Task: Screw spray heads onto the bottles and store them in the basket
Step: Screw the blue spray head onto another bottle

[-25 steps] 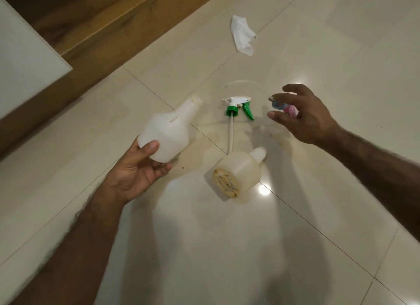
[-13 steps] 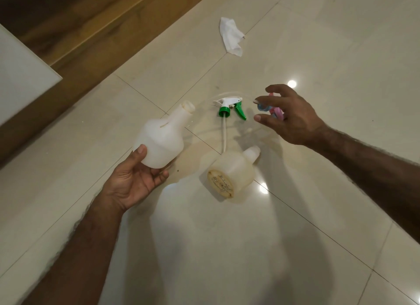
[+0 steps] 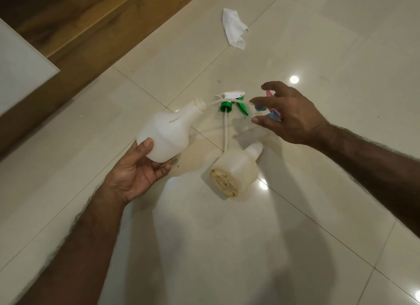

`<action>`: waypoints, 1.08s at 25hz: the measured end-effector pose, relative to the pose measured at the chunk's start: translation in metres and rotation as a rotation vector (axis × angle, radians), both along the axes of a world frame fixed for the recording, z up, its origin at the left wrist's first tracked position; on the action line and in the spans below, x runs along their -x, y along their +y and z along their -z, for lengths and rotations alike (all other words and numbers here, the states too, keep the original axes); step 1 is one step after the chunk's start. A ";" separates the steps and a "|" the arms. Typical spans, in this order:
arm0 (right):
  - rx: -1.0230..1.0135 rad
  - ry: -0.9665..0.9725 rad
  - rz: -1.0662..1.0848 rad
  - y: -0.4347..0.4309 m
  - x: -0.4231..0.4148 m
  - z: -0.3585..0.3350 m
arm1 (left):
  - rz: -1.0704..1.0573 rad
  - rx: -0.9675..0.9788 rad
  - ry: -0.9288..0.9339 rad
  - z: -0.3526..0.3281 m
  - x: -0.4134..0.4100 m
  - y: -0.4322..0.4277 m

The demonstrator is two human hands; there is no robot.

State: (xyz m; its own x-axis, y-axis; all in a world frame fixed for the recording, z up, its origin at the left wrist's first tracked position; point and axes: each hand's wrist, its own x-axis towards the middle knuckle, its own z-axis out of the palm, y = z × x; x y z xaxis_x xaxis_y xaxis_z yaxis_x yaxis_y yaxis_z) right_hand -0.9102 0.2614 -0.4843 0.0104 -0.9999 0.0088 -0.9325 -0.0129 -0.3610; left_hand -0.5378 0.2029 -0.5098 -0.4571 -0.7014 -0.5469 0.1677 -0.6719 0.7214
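Head view, looking steeply down, close over floor.

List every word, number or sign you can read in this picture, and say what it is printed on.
Base of the yellowish bottle: dark print, too blurred to read.
White bottle, green spray head, pink and blue spray head, tissue: no text visible.

Dim warm light; lamp glare spots on glossy floor tiles; soft shadows; right hand slightly blurred; edges bowed.

Home (glossy tiled floor)
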 end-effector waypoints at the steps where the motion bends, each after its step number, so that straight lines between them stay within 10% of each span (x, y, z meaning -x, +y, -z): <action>1: 0.000 0.041 -0.024 -0.001 -0.004 -0.002 | 0.009 0.038 -0.025 -0.002 0.003 -0.001; 12: 0.088 0.166 -0.188 -0.012 -0.049 -0.011 | 0.042 0.275 -0.203 -0.027 0.027 -0.005; 27: -0.107 -0.715 0.075 -0.015 -0.056 -0.038 | 0.040 0.127 -0.139 -0.028 0.020 -0.003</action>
State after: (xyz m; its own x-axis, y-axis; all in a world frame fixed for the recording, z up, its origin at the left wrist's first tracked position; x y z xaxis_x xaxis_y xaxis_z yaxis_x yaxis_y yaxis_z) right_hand -0.8537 0.2463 -0.4461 -0.0297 -0.9935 -0.1097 -0.4652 0.1108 -0.8782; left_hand -0.5582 0.1997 -0.4814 -0.4122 -0.7516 -0.5150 0.0355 -0.5780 0.8152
